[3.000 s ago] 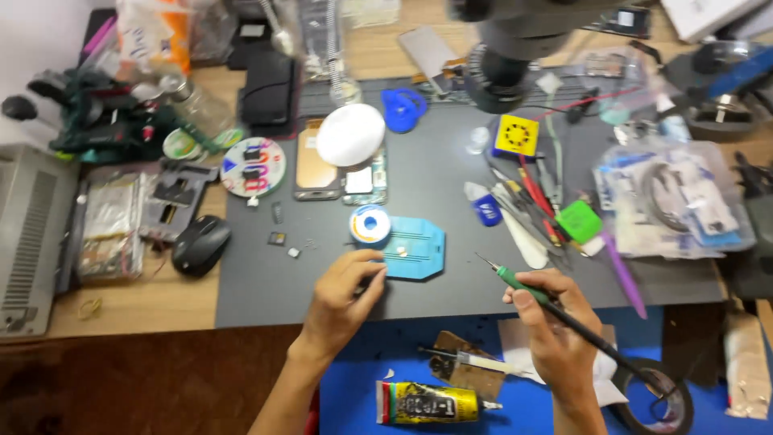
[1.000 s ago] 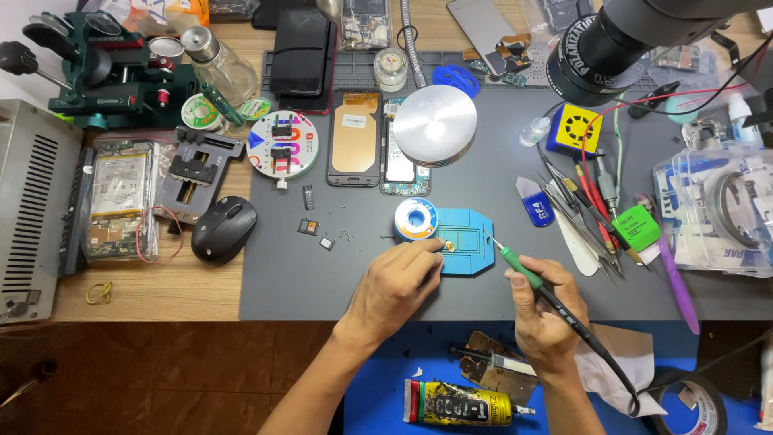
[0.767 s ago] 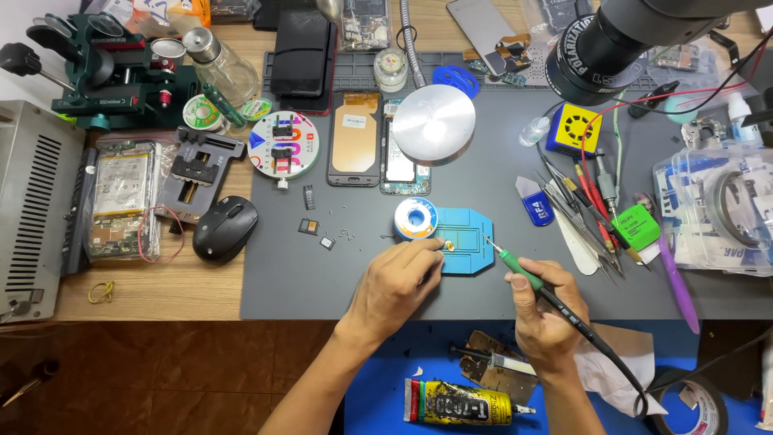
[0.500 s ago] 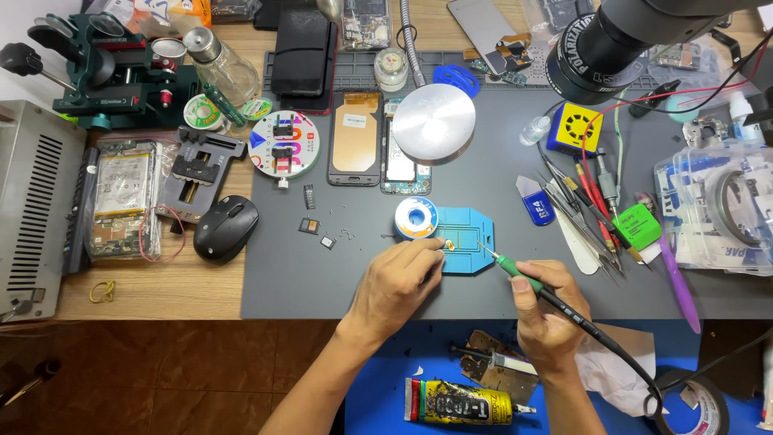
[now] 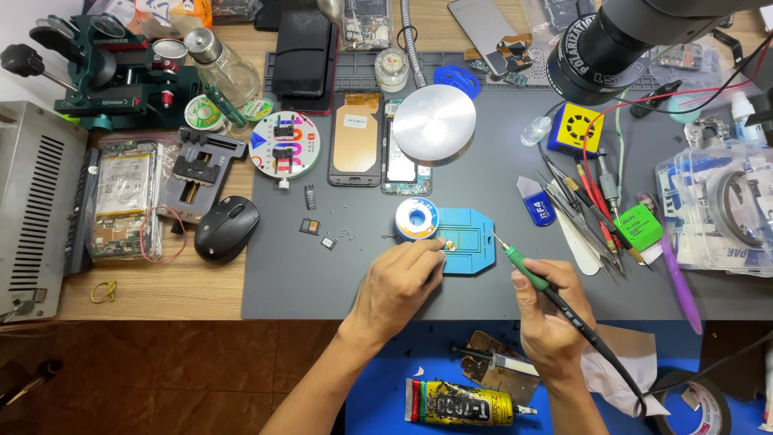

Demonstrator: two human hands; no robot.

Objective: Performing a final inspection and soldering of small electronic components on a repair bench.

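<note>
A soldering iron (image 5: pixel 531 272) with a green grip, black handle and thin bare tip is clasped pen-fashion in the right hand (image 5: pixel 551 310), its tip pointing toward 11 o'clock, just beside the right edge of a blue board holder (image 5: pixel 469 242). The left hand (image 5: pixel 400 282) is curled, fingertips pinched on the holder's left edge, where a small gold piece sits. A spool of solder wire (image 5: pixel 416 218) touches the holder at 10 o'clock, all on the grey work mat (image 5: pixel 322 274).
</note>
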